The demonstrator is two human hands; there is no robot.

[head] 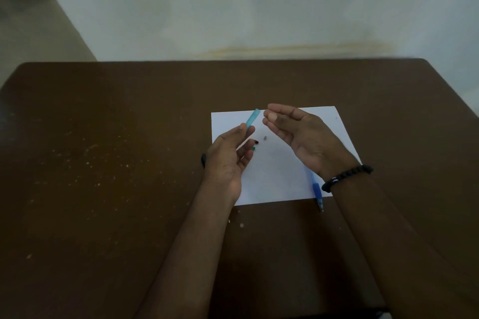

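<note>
Forearms reach over the brown table (103, 163), the right wrist wearing a black beaded bracelet (347, 177). Just beneath that wrist a blue pen (316, 190) lies across the near right corner of a white paper sheet (274, 176). Above the sheet, the left hand (228, 160) pinches the lower end of a light-blue pen barrel (252, 118), which tilts up and away. A small grey piece (265, 138) rests on the paper between the hands. The right hand (300, 134) hovers just beside the barrel's tip, thumb and fingertips drawn together; whether they pinch anything, I cannot tell. A pale wall (259, 8) stands beyond.
</note>
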